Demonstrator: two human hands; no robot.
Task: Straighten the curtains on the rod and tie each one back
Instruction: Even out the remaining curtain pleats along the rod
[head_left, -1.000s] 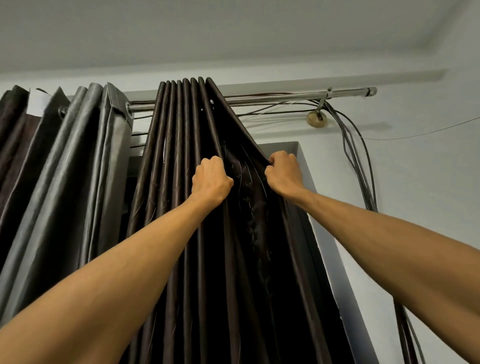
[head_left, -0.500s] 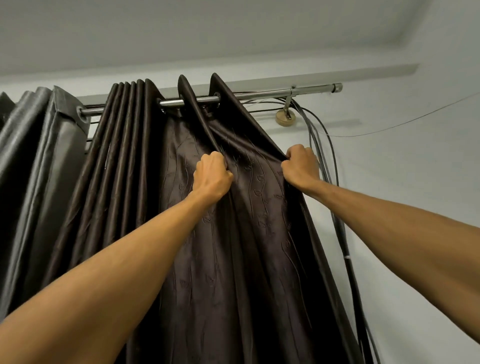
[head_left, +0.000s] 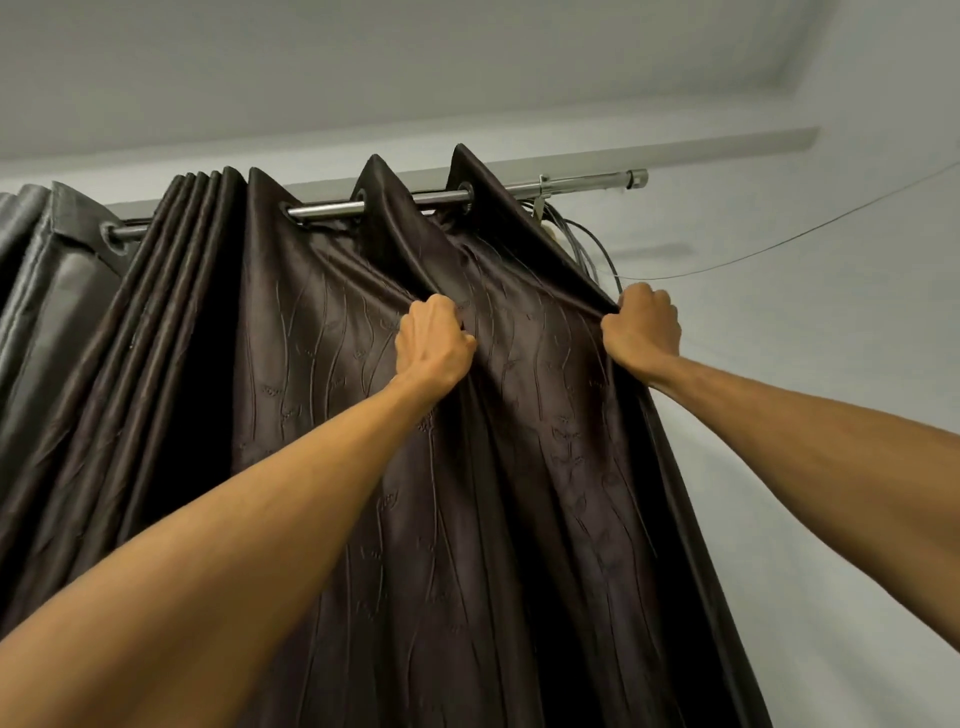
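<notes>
Left hand (head_left: 434, 338): fist gripping a middle fold. Right hand (head_left: 641, 330): fist gripping the outer edge. Dark brown embossed fabric curtain (head_left: 519, 493): hung on the chrome metal rod (head_left: 327, 210). Its right pleats, bunched a second ago, are now spread toward the rod's end; the left pleats are still packed. Straightening is judged partway, tie-back not begun.

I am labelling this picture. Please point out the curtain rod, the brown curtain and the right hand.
curtain rod (head_left: 327, 210): head view, bare metal between two rings.
brown curtain (head_left: 322, 364): head view, flat patterned panel.
right hand (head_left: 644, 332): head view, back of the hand.
</notes>
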